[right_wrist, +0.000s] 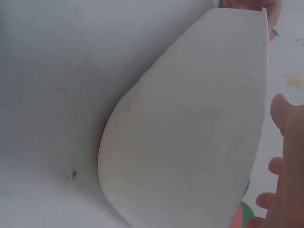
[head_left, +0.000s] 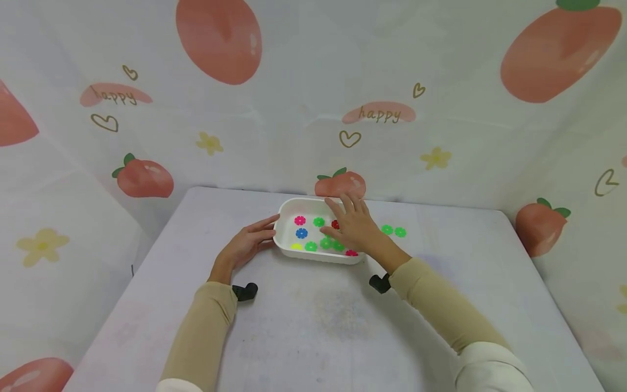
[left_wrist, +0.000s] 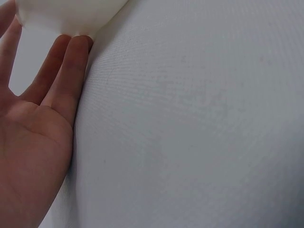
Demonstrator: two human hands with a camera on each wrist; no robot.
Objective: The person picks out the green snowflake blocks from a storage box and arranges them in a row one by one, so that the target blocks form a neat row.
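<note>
A white rectangular tray [head_left: 318, 258] sits toward the back of the table and holds several small flower-shaped plastic discs. Among them are a pink disc [head_left: 300, 220], a blue disc [head_left: 301, 233], a yellow disc [head_left: 296, 247] and several green ones. My left hand [head_left: 246, 242] touches the tray's left end with extended fingertips; the left wrist view puts them against the tray's outer wall [left_wrist: 61, 16]. Over the tray's right part, my right hand [head_left: 356, 227] has its fingers spread and covers some discs. The right wrist view places that hand beside the rim, nothing visible in its grasp.
Two green discs [head_left: 387, 230] lie on the table just right of the tray. The white-covered table [head_left: 313, 326] ends at the back against a hanging cloth [head_left: 294, 136] printed with peaches. A black wrist mount [head_left: 245, 292] sticks out from the left wrist, another [head_left: 379, 283] from the right.
</note>
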